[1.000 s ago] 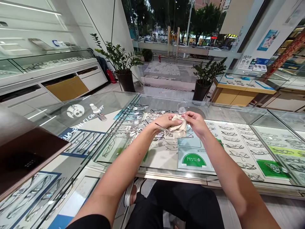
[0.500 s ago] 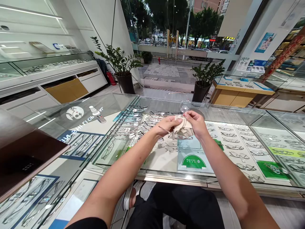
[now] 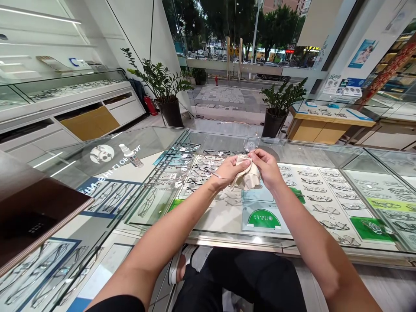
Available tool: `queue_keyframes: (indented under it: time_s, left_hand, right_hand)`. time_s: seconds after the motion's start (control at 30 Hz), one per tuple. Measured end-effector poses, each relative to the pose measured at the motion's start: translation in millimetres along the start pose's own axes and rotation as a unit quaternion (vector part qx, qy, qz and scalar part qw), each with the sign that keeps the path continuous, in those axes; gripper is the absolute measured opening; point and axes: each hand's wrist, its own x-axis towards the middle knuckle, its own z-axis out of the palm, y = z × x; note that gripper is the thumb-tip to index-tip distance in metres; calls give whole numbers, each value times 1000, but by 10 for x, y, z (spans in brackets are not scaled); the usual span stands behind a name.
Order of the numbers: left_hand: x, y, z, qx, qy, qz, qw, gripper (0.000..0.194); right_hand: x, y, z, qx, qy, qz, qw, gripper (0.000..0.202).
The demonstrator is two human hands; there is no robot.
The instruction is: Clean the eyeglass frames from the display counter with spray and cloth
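Above the glass counter, my left hand [image 3: 229, 170] is closed round a cream cleaning cloth [image 3: 249, 177], its thumb pressing the folds. A pair of thin-rimmed eyeglasses [image 3: 251, 144] is partly wrapped in the cloth. One clear lens and a slim temple stick out on the far side, and the other temple shows by my left wrist. My right hand [image 3: 265, 165] pinches the eyeglasses near the bridge, fingertips close to the left thumb. The cloth hides the second lens and the exact grip on the frame.
Rows of spectacle frames [image 3: 314, 189] lie inside the glass display counter [image 3: 224, 236] beneath my hands. A white spray bottle [image 3: 130, 156] stands on the glass to the left. Nearer, a dark brown panel [image 3: 39, 208] juts in. Potted plants [image 3: 169, 110] flank the glass door beyond.
Both hands stay together at nearly the same spot. The cloth has shifted and hangs differently, and the eyeglasses have turned slightly, so the far temple shows more clearly.
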Motion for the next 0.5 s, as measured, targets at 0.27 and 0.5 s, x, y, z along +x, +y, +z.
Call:
queue_keyframes:
  time_s: [0.27, 0.5]
  left_hand:
    - [-21, 17, 39, 39, -3, 29, 999, 57]
    - [-47, 86, 9, 68, -23, 49, 996, 55]
  right_hand:
    - [4, -10, -15, -21, -11, 18, 1000, 37]
    - [-19, -74, 25, 17, 17, 34, 999, 37]
